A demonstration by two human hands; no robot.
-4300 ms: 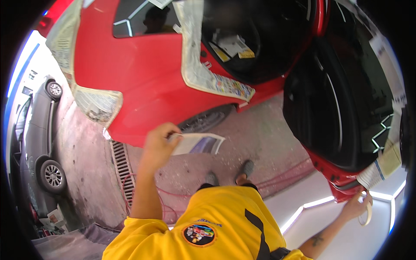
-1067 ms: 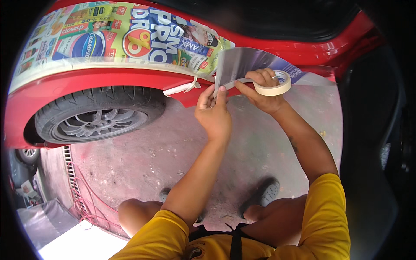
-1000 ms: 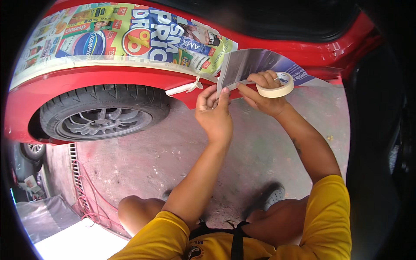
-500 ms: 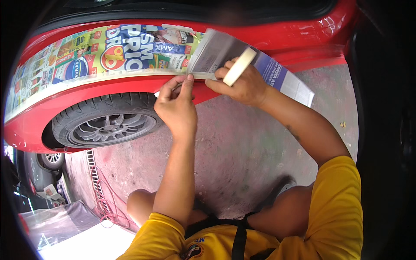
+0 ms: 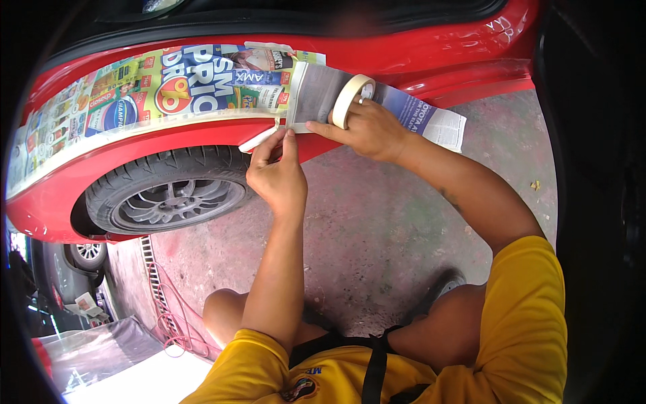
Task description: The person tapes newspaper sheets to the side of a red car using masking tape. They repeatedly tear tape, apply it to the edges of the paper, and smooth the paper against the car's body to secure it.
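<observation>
Since half a second ago, your right hand, ringed by the beige masking-tape roll, has pressed the grey newspaper sheet onto the red car panel; your left hand now pinches the loose tape strip.

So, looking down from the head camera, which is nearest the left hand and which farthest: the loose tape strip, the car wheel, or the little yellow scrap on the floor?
From the left hand:
1. Tape strip, at its fingertips.
2. Car wheel, just left and below.
3. Yellow scrap, far right on the concrete.
</observation>
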